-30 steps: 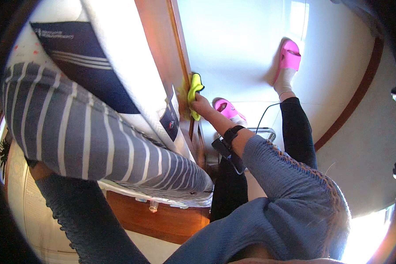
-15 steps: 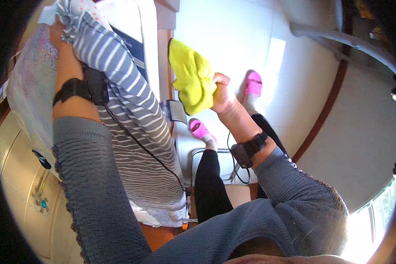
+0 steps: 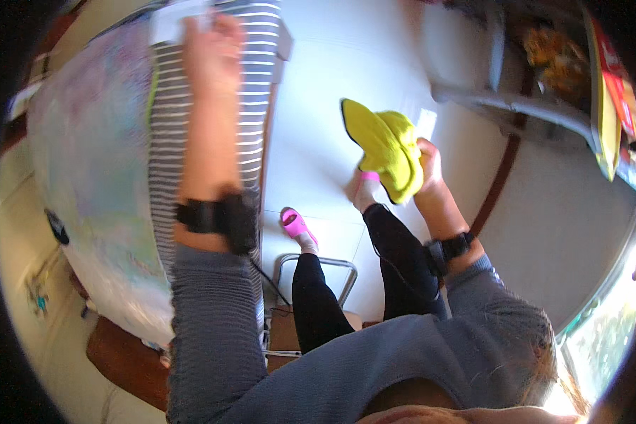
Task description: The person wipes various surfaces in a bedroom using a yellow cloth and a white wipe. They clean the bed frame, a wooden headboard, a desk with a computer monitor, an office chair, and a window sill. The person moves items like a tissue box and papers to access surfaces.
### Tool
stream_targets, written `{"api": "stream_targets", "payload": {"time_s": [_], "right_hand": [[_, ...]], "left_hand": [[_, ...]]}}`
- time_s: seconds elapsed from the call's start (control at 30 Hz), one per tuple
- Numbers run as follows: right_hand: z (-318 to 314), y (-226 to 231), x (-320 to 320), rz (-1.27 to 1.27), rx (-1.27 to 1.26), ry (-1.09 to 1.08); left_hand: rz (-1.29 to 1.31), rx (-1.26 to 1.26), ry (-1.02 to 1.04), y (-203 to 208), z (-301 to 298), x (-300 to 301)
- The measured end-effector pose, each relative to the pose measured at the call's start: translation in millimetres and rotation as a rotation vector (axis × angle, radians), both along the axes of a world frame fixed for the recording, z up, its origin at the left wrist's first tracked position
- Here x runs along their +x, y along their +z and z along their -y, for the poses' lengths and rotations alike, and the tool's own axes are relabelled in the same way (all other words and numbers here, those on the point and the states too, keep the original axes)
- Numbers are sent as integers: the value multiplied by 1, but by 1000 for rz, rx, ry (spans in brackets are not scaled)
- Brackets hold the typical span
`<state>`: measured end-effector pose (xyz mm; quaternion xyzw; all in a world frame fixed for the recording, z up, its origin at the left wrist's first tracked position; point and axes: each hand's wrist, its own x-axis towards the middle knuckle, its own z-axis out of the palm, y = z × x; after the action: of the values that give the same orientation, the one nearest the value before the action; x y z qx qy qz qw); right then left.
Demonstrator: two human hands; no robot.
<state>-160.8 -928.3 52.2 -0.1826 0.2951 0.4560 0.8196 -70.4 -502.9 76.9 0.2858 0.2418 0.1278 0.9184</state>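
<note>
My right hand (image 3: 429, 168) grips one side of a bright yellow cloth (image 3: 392, 145) with a dark edge, holding it above the floor. Its free end hangs out to the left. My left hand (image 3: 215, 49), smeared by motion, is over a grey-and-white striped cover (image 3: 258, 106) on a long piece of furniture. Right by its fingers shows a white flat thing (image 3: 173, 21); whether I hold it is unclear. A pastel patterned sheet (image 3: 95, 162) spreads to the left of the stripes. Dark straps with small boxes sit on both wrists.
Below me are my feet in pink slippers (image 3: 295, 222) on a pale tiled floor (image 3: 311, 127). A metal-framed stool (image 3: 350, 272) stands near my legs. At the upper right is a grey frame (image 3: 523, 106) with colourful packages (image 3: 604, 92). A brown wooden piece (image 3: 127, 364) shows lower left.
My left hand has swung right, and the striped cloth it held up now lies flatter along the furniture. My right hand and the yellow cloth have moved right. The view has shifted.
</note>
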Motion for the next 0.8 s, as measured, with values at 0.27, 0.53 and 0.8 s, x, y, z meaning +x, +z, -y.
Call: {"api": "stream_targets", "payload": {"time_s": [0.27, 0.53, 0.8], "right_hand": [[-12, 76, 8, 308, -254, 394], [-26, 113, -58, 1163, -562, 1275], [-73, 156, -206, 1497, -101, 1497]], "left_hand": [[-538, 937, -213, 71, 161, -202], [-672, -35, -121, 46, 244, -360], [-590, -29, 113, 112, 278, -459]]}}
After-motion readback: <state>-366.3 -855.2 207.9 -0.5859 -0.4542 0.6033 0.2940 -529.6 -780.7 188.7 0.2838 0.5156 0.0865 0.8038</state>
